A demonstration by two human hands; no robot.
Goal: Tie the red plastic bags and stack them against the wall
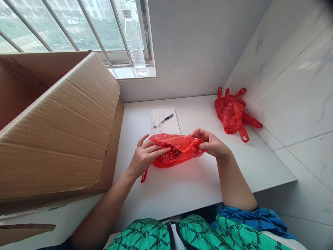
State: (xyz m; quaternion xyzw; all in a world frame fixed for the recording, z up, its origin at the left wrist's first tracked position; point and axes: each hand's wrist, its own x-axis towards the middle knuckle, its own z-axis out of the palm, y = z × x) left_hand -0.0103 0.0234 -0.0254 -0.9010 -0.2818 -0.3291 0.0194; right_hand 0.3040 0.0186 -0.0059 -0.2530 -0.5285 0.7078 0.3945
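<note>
A thin red plastic bag (171, 163) is held low over the white table, its mouth facing me. Inside lie several small wrapped items (169, 155) with shiny red and dark wrappers; their kind is too small to tell. My left hand (145, 154) grips the bag's left side, fingers across the opening and thumb hidden. At the right end, my right hand (212, 143) pinches the rim between thumb and fingers. One bag handle hangs below my left hand.
A big open cardboard box (59, 139) fills the left. Behind the bag are a notebook (166, 130) and a pen (163, 120). More red plastic bags (231, 114) lie at the right wall. A water bottle (135, 45) stands on the windowsill (122, 72).
</note>
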